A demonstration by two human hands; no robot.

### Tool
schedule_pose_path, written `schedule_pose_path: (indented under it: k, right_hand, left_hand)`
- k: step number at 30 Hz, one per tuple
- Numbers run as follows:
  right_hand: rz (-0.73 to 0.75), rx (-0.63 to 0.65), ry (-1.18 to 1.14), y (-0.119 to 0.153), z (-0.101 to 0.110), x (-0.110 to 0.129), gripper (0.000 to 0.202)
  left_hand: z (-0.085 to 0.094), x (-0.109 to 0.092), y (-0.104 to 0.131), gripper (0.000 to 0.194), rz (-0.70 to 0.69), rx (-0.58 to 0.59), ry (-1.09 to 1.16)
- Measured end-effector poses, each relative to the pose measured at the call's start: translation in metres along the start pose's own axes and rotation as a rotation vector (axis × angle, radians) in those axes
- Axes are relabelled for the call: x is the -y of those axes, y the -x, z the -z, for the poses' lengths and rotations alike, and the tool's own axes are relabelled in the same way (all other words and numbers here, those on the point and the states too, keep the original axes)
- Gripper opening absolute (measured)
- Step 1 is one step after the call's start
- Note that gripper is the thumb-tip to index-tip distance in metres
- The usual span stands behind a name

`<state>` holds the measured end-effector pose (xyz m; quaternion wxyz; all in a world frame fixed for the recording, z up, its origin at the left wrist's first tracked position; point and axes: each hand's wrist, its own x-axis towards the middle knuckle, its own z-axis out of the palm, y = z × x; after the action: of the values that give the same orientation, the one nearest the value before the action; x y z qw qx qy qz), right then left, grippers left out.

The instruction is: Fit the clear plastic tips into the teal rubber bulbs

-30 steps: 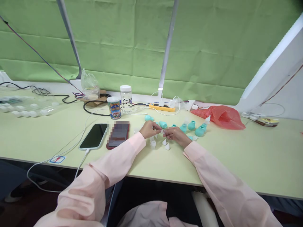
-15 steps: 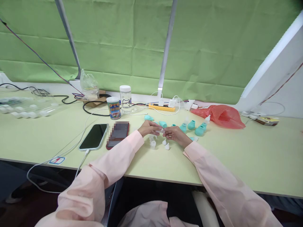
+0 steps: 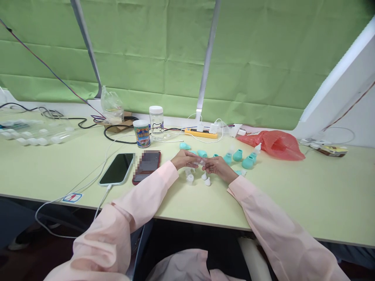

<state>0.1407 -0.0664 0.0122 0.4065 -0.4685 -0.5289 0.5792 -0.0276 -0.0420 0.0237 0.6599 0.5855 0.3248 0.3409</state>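
My left hand [image 3: 186, 159] and my right hand [image 3: 216, 166] meet over the table, both closed on one small clear plastic piece [image 3: 199, 162]; fingers cover much of it, so its exact kind does not show. Just below them lie two small white pointed nozzle tips [image 3: 208, 181] and a translucent plastic cup-like part [image 3: 190, 179]. Several turquoise rubber bulbs [image 3: 247, 162] sit behind and to the right of my hands, some with an open neck. One translucent white tip [image 3: 258, 148] stands on a bulb at the right.
A phone [image 3: 117, 169] on a white cable and a dark red-edged phone [image 3: 146, 167] lie to the left. Behind stand a printed paper cup [image 3: 142, 134] and a clear jar [image 3: 156, 121]. A yellow power strip [image 3: 200, 133] and a red plastic bag [image 3: 272, 145] are at the back.
Both hands keep hold of the clear piece, with only a slight shift of the fingers. The whole view has moved slightly; the parts on the table stay put.
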Motion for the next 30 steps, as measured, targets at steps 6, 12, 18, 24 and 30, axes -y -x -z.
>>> schedule_pose_path:
  k: [6, 12, 18, 24, 30]
  right_hand:
    - [0.024, 0.002, 0.025, 0.0041, -0.0045, 0.0022, 0.029]
    - [0.014, 0.060, -0.031, 0.0042, -0.0024, 0.0027, 0.023]
    - [-0.012, 0.066, -0.077, 0.0012, 0.0020, 0.0007, 0.022]
    - [0.013, 0.060, -0.066, 0.0020, -0.0006, -0.0001, 0.023]
    - [0.054, 0.037, -0.032, 0.0017, -0.0006, 0.0008, 0.023]
  left_hand:
    - [0.0015, 0.0002, -0.0012, 0.034, 0.036, -0.016, 0.048]
    - [0.0015, -0.0020, -0.0011, 0.034, 0.041, -0.036, 0.076]
    - [-0.0007, -0.0006, 0.0005, 0.034, 0.015, -0.034, 0.119]
    - [-0.0015, -0.0032, 0.0020, 0.035, 0.022, -0.059, 0.100]
    - [-0.0025, -0.0045, 0.0033, 0.037, 0.023, -0.056, 0.096]
